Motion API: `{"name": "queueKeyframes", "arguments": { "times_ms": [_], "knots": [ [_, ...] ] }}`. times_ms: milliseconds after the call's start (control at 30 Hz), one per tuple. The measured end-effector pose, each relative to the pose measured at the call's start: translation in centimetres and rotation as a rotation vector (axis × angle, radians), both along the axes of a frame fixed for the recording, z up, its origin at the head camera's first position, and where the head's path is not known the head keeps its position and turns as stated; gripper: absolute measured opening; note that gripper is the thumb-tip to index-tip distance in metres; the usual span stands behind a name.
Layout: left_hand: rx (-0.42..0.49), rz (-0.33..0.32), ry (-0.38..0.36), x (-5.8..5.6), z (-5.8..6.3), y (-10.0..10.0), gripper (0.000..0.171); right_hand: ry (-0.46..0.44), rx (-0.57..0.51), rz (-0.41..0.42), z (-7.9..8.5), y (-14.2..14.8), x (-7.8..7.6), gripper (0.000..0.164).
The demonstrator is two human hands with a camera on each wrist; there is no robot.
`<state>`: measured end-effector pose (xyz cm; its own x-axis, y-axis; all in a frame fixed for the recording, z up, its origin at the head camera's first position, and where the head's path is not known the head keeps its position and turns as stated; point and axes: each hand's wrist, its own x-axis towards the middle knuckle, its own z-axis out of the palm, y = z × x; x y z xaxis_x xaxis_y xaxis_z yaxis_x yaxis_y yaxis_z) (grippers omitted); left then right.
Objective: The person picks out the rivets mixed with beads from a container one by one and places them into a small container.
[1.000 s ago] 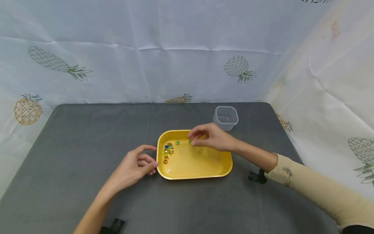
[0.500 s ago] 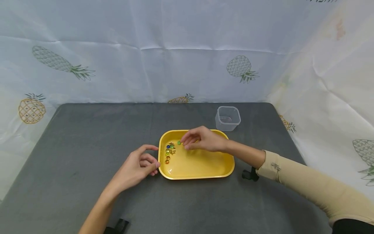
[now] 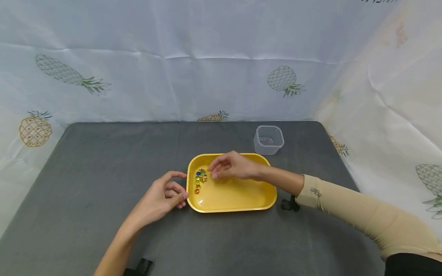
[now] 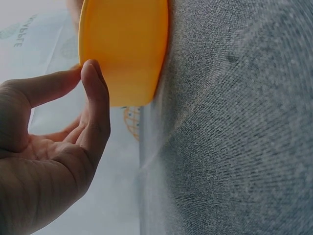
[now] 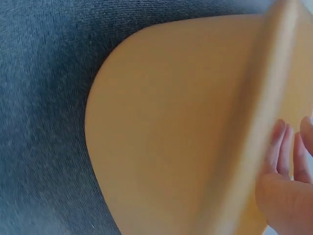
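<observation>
A shallow yellow tray [image 3: 238, 195] lies on the grey table. Along its left end sit several small beads [image 3: 198, 180], orange, yellow, green and blue, with gold star-like charms [image 3: 203, 179] among them. My left hand [image 3: 160, 196] is at the tray's left end, index fingertip and thumb touching the rim; the left wrist view shows thumb and index at the yellow edge [image 4: 124, 54]. Over the tray, my right hand [image 3: 238, 165] reaches in from the right, its bent fingertips low beside the beads. In the right wrist view its fingers [image 5: 281, 152] show partly behind the tray rim.
A clear square plastic container [image 3: 268, 140] stands behind the tray's right back corner. White cloth [image 3: 221, 84] printed with pineapples hangs behind the table and down the right side. Black wrist straps are on both arms.
My right hand has moved left inside the tray, towards the bead cluster. Two green beads seen earlier near its fingertips are now hidden by the fingers. My left hand stays at the rim.
</observation>
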<state>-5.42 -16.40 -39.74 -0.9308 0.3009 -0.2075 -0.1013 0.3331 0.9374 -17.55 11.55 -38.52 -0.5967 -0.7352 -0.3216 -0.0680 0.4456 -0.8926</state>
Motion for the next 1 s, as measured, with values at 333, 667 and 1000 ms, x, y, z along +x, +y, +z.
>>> {"name": "queueKeyframes", "arguments": {
  "times_ms": [333,667,1000],
  "knots": [
    [-0.006,0.001,-0.009,-0.1,0.1,0.2,0.058,-0.089,-0.024,-0.051,-1.4,-0.2,0.5,0.033],
    [-0.009,0.000,-0.019,-0.2,0.0,0.1,0.057,-0.104,-0.011,-0.051,-1.9,-0.4,0.3,0.032],
    [0.008,-0.009,-0.020,-0.2,-0.1,0.1,0.060,-0.128,0.016,-0.057,-2.3,-0.5,0.3,0.031]
  ]
}}
